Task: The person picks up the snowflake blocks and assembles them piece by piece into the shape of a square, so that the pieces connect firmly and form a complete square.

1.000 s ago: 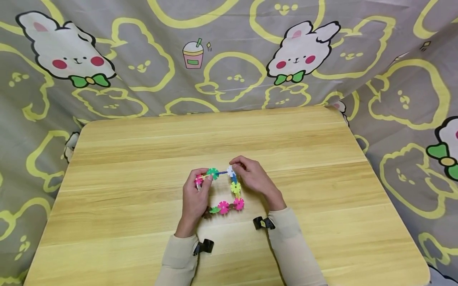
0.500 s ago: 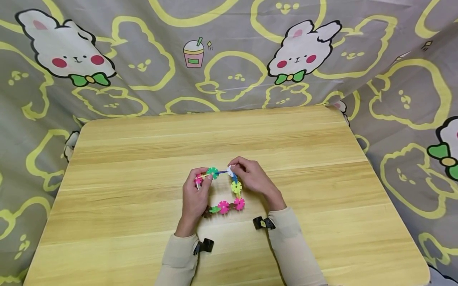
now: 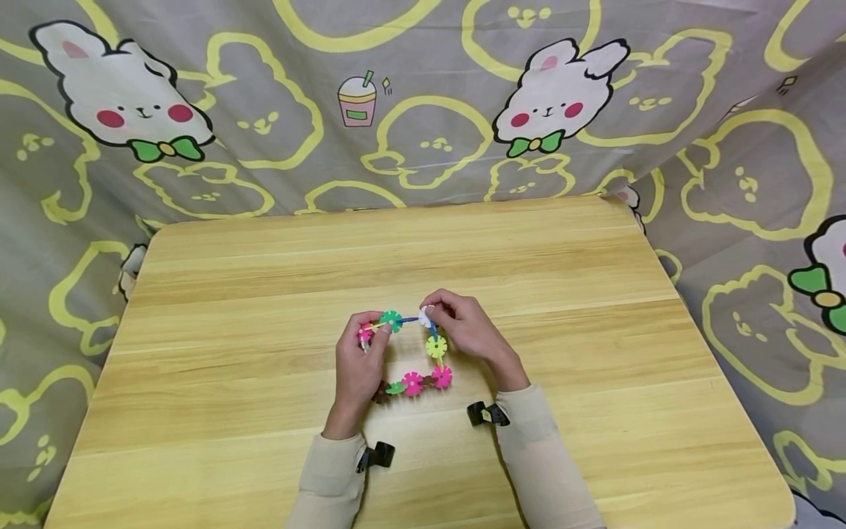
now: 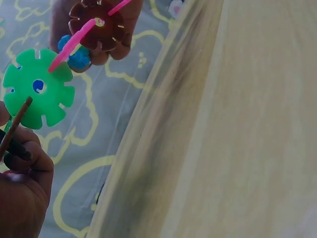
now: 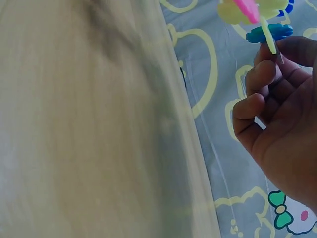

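Note:
Several interlocking plastic flower discs are joined in a roughly square ring, raised over the wooden table. My left hand (image 3: 357, 367) grips the ring's far left corner, thumb at the green disc (image 3: 391, 321) and fingers by a pink disc (image 3: 364, 334). At the far right corner, my right hand (image 3: 472, 330) pinches the white disc (image 3: 426, 317) between thumb and fingers. A yellow-green disc (image 3: 436, 347) and another pink disc (image 3: 442, 377) run down the right side. In the right wrist view, a blue disc (image 5: 270, 33) sits right above the fingertips. My left palm hides part of the ring's left side.
The wooden table (image 3: 231, 353) extends around both hands. Behind it hangs a grey curtain (image 3: 449, 73) printed with rabbits and yellow outlines, continuing along both sides. Black wrist mounts (image 3: 487, 413) are strapped at both sleeves.
My right thumb has come down onto the white disc. My left hand has shifted very slightly left with the green disc. The ring otherwise keeps its place.

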Available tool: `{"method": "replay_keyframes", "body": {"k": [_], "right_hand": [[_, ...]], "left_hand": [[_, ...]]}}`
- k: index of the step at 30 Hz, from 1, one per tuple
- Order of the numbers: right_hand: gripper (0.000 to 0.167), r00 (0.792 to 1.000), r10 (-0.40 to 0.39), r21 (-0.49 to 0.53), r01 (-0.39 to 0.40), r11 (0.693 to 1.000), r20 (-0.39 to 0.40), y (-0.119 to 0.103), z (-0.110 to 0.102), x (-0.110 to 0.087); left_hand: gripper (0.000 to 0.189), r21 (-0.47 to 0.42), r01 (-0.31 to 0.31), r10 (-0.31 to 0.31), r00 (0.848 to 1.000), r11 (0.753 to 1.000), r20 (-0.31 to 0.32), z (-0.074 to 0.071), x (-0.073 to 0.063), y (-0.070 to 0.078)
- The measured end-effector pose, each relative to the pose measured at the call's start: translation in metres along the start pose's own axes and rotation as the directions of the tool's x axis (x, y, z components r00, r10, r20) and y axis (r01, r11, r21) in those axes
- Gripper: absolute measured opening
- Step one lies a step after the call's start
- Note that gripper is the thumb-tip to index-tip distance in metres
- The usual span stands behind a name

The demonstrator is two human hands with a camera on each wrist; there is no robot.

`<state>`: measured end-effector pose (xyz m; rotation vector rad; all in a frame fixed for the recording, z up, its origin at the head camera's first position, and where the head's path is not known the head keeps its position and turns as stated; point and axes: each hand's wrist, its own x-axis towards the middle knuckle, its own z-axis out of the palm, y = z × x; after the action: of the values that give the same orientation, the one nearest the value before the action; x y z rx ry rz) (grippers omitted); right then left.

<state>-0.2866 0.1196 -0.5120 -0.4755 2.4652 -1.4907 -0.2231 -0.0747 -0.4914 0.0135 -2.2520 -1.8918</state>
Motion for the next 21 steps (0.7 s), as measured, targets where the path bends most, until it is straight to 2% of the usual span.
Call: {"method": "replay_keyframes", "body": {"k": [6,21], "right_hand": [[0.017,0.999,-0.039,0.050,0.040,0.998,-0.007,-0.0025,-0.0010,-0.0010],[0.015,0.998,-0.063,0.099,0.064,0.993,-0.015,-0.0035,-0.0013,-0.0018]], "left_hand": [[0.018,-0.003,-0.006,0.006,1.000,1.000,-0.002,0.0002,0.0001,-0.0001],[0.018,-0.006,-0.003,0.003,1.000,1.000,0.009,-0.0002,-0.0003,0.0004]]}}
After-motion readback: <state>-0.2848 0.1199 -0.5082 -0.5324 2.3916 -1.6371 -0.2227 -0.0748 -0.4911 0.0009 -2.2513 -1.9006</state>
